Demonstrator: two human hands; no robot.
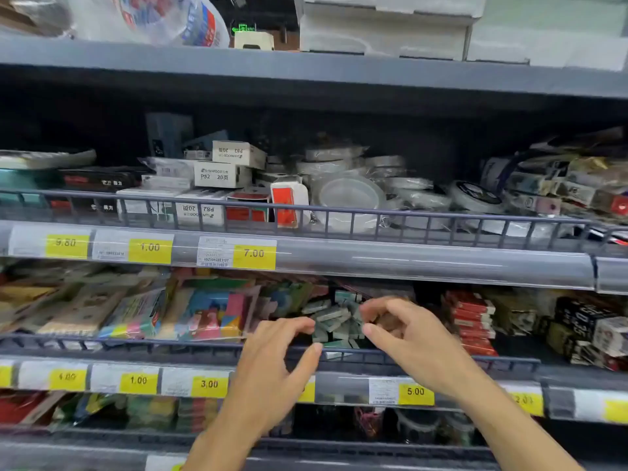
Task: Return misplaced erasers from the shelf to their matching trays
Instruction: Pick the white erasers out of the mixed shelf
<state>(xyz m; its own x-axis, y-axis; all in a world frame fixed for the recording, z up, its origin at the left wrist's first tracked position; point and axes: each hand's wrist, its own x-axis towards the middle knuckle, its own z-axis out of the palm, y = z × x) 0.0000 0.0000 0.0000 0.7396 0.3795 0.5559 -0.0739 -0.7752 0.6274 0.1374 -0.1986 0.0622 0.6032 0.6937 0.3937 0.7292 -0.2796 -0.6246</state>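
Note:
A heap of small grey-green erasers [334,317] lies in a compartment on the middle shelf, behind the low wire rail [136,343]. My left hand [282,362] reaches over the rail at the heap's left edge, fingers curled, fingertips touching the erasers. My right hand [397,329] is at the heap's right edge, fingers bent toward the erasers. Motion blur hides whether either hand grips an eraser.
Colourful packets [204,314] fill the shelf to the left, red-and-white boxes [470,321] to the right. Above, a shelf carries white boxes [221,173] and tape rolls [350,193]. Yellow price tags [415,391] line the shelf fronts.

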